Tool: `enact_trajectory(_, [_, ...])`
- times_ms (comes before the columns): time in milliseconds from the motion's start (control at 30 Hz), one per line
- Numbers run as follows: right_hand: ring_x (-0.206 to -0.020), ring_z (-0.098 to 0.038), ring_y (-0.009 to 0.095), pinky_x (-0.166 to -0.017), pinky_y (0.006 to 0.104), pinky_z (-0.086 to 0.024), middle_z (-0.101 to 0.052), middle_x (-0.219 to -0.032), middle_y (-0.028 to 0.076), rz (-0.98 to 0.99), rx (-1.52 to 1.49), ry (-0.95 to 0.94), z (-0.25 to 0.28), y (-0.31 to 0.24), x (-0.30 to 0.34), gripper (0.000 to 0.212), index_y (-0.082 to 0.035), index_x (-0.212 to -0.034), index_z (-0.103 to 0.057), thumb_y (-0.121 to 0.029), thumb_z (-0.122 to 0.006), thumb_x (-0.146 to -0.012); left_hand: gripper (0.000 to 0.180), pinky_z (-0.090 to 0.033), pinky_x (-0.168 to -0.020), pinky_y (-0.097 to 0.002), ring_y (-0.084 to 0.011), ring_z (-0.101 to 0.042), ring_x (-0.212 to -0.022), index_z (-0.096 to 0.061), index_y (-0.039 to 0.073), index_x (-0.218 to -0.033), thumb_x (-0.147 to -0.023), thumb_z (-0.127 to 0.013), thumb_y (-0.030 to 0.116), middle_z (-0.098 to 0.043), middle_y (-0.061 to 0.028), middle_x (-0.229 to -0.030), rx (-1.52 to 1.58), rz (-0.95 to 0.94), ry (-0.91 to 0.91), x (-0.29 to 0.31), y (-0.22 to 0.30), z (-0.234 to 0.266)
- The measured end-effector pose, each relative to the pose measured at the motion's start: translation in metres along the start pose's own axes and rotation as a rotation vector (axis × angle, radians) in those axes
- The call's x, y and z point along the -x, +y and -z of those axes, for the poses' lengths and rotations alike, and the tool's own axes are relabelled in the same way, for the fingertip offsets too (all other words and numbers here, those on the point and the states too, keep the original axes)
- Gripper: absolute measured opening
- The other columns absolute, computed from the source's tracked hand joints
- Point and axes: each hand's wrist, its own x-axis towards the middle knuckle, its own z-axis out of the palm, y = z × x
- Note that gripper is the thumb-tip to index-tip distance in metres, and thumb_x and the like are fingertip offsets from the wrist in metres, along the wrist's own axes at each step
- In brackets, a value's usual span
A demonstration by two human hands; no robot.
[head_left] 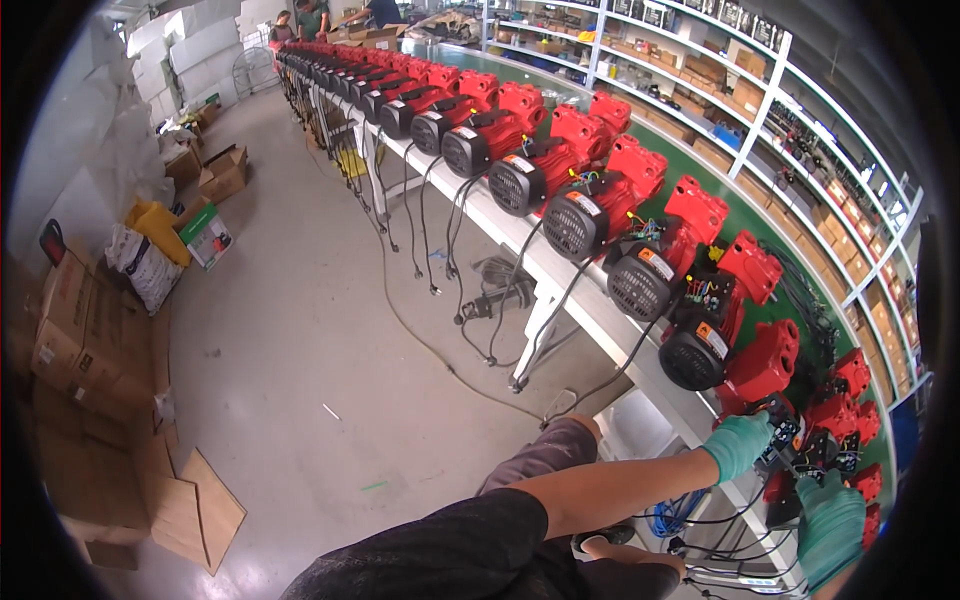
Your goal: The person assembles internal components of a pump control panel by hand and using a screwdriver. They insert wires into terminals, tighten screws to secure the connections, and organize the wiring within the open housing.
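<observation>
At the right, my left hand (pixel 742 447) in a green glove has its fingers closed on the edge of a black terminal box (pixel 781 425) with small pale parts inside. This box sits beside a red pump (pixel 765 365) on the bench. My right hand (pixel 830 525), also gloved in green, is just nearer, its fingers bent in toward the same spot; what they hold is too small to make out. Another opened terminal box (pixel 818 452) with wires lies beside the right fingertips. A neighbouring pump motor (pixel 697 352) has a black fan cover and exposed coloured wires.
A long row of red pumps (pixel 575 135) with black motors runs along the white-edged bench (pixel 520 235). Power cords (pixel 455 235) hang down to the floor. Shelving (pixel 690 75) stands behind. Cardboard boxes (pixel 100 330) line the left. People (pixel 310 20) are at the far end.
</observation>
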Motion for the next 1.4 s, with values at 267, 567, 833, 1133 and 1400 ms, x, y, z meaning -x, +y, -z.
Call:
enact_trajectory(267, [-0.088,-0.062,0.035,-0.078,0.0386,-0.052,-0.065,-0.099,0.021,-0.489,-0.959,0.259,-0.065,0.023,0.038,0.023,-0.001,-0.108,-0.067,0.004,-0.061,-0.086,0.022,-0.058,-0.067,-0.0409,-0.0267,-0.070,-0.080,-0.071,0.009,-0.101,-0.082,-0.060,0.010,-0.070,-0.0127,-0.099,-0.048,-0.106,0.154,0.002,0.018,-0.022])
enact_trajectory(567, [-0.078,-0.070,0.035,-0.071,0.0414,-0.056,-0.068,-0.092,0.020,-0.136,0.173,-0.292,-0.007,-0.021,-0.026,0.033,-0.001,-0.115,-0.070,0.001,-0.061,-0.083,0.010,-0.058,-0.073,-0.0478,-0.0350,-0.070,-0.084,-0.069,0.011,-0.092,-0.091,-0.061,0.018,-0.068,-0.0132,-0.095,0.163,-0.049,0.085,0.009,-0.018,0.040])
enact_trajectory(833, [-0.083,-0.073,0.034,-0.073,0.0399,-0.058,-0.074,-0.092,0.021,-0.243,-0.125,-0.355,-0.004,-0.012,-0.032,0.021,-0.003,-0.099,-0.075,-0.003,-0.065,-0.081,0.018,-0.057,-0.079,-0.0488,-0.0376,-0.069,-0.087,-0.067,0.008,-0.099,-0.097,-0.059,0.023,-0.065,-0.0150,-0.109,0.147,0.008,-0.032,0.013,-0.008,0.055])
enact_trajectory(1133, [-0.081,-0.072,0.035,-0.074,0.0432,-0.056,-0.072,-0.084,0.022,-0.587,-0.556,-0.497,-0.006,-0.001,-0.047,0.023,0.003,-0.103,-0.071,-0.001,-0.054,-0.087,0.017,-0.056,-0.081,-0.0496,-0.0389,-0.068,-0.090,-0.068,0.007,-0.101,-0.097,-0.060,0.022,-0.066,-0.0158,-0.110,0.167,0.001,-0.022,0.012,-0.008,0.057])
enact_trajectory(1400, [-0.096,-0.069,0.040,-0.088,0.0466,-0.054,-0.073,-0.095,0.018,-0.279,0.064,-0.696,-0.002,-0.009,-0.055,0.031,-0.003,-0.120,-0.069,-0.013,-0.059,-0.093,0.019,-0.056,-0.083,-0.0495,-0.0388,-0.068,-0.092,-0.069,0.007,-0.102,-0.098,-0.059,0.022,-0.066,-0.0151,-0.110,0.160,0.009,-0.045,0.010,-0.003,0.058])
